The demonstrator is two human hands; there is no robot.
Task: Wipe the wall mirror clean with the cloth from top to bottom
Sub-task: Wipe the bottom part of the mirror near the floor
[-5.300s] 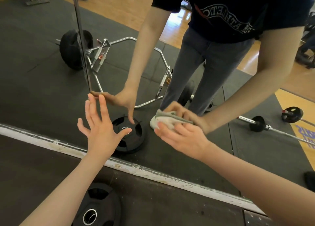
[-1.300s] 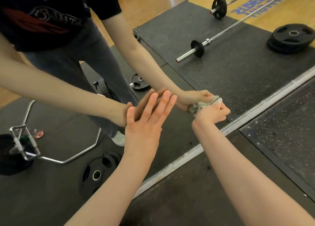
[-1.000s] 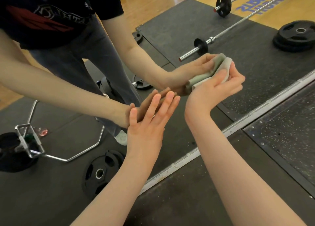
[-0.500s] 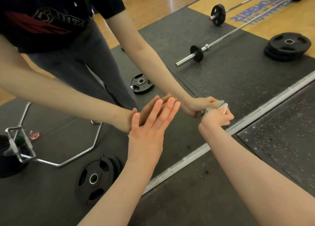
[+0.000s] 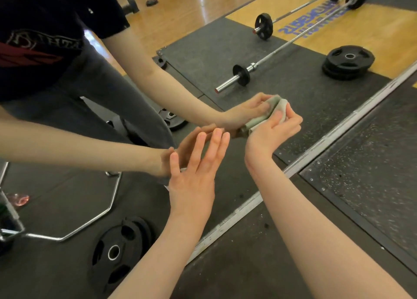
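While the right hand (image 5: pixel 274 127) grips the folded pale grey-green cloth (image 5: pixel 279 108) and presses it to the glass of the large wall mirror (image 5: pixel 203 50) just above its worn metal bottom edge (image 5: pixel 300 164), the left hand (image 5: pixel 194 174) rests flat, fingers straight, on the glass beside it. Wiping this low suggests the job is nearly done; whether streaks remain higher up is hard to tell from here.
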